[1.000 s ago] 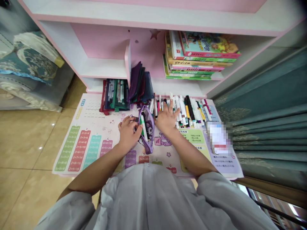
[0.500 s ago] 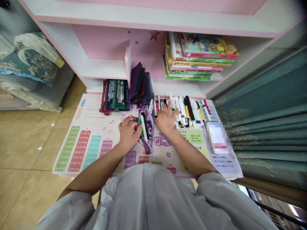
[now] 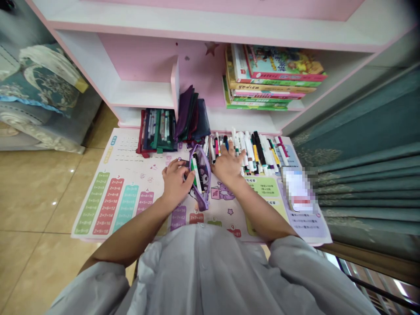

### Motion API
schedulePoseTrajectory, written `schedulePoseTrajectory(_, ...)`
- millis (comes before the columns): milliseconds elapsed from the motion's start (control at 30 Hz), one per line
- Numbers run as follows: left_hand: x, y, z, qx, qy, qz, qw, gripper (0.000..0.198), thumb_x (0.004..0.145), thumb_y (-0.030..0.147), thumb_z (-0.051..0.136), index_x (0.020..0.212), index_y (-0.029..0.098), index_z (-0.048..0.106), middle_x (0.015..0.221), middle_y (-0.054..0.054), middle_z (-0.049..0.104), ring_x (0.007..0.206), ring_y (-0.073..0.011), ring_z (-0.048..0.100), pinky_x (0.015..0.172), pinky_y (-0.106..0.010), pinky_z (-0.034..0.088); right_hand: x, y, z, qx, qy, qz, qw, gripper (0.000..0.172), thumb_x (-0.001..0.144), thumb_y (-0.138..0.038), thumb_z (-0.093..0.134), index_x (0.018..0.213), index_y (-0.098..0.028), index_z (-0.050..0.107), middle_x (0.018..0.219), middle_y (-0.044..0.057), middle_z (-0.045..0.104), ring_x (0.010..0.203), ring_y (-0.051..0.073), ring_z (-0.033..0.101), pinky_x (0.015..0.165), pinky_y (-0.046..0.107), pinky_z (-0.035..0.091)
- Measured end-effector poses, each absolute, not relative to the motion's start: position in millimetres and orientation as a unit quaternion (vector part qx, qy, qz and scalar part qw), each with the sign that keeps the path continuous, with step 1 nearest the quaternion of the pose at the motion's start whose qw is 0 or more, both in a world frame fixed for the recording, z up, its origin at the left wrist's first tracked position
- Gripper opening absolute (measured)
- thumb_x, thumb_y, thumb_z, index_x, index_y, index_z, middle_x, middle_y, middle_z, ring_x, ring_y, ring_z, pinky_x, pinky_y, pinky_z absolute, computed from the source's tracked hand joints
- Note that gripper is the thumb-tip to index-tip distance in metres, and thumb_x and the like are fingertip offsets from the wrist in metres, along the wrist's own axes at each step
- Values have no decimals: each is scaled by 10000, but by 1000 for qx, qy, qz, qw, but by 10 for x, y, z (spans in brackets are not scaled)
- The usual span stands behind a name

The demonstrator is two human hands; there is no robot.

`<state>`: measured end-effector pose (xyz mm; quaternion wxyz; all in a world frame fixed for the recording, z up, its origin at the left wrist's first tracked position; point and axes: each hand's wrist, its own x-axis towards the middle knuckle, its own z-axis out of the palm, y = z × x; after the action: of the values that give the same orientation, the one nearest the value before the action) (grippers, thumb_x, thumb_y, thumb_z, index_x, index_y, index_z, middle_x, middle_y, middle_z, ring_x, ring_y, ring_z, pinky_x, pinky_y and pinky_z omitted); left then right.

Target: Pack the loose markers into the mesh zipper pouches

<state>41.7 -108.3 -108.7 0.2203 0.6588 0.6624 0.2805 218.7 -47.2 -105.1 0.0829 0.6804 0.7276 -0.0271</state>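
Note:
A purple pencil case (image 3: 201, 176) lies unzipped on the desk mat (image 3: 131, 188), with several pens inside. My left hand (image 3: 175, 180) grips its left edge and holds it apart. My right hand (image 3: 227, 164) rests just right of the case, on the near ends of a row of markers and pens (image 3: 254, 151). Its fingers are curled down onto the pens at the left end of the row; whether they hold one is hidden.
Filled pencil cases (image 3: 157, 129) and dark pouches (image 3: 192, 116) stand at the back of the desk under a pink shelf (image 3: 141, 94). A stack of books (image 3: 269, 76) lies in the right cubby. A teal curtain (image 3: 367, 166) hangs at right. A blurred card (image 3: 298, 190) lies on the mat.
My right hand has drawn slightly left and back along the pens, its fingers curling from spread to bent. My left hand and the case have not moved.

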Motion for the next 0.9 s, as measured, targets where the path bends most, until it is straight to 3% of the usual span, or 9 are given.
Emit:
schedulePoseTrajectory(233,414,-1080,-1060,659,665,272,221,247,857,340,583,648,209,596,1228,-83,673,1353,-303,466,1104,-556,315,2191,-524,-977,678,734,-28,37,312,827,-292,574,1002,-121,768,1566,148,402,1498,422,178,1111,757,192)
schedulePoseTrajectory(433,412,-1083,-1055,658,667,272,219,245,856,334,585,645,211,598,1243,-77,672,1362,-312,457,1105,-561,316,2288,-693,-637,672,738,-25,-58,236,785,-289,579,691,-149,744,1553,124,428,1486,406,231,1109,744,197)
schedulePoseTrajectory(567,406,-1090,-1076,660,665,277,212,250,856,331,591,637,210,592,1245,-69,675,1363,-311,458,1103,-558,314,2231,-909,-473,612,781,-89,-88,265,758,-280,602,527,-168,666,1538,98,457,1471,405,278,1114,719,208)
schedulePoseTrajectory(900,404,-1087,-1105,665,661,283,202,228,861,325,588,666,211,615,1243,-66,678,1364,-303,458,1099,-550,318,1922,-1062,-669,567,811,-139,-11,240,786,-248,566,811,-135,777,1553,143,429,1493,420,206,1134,723,181)
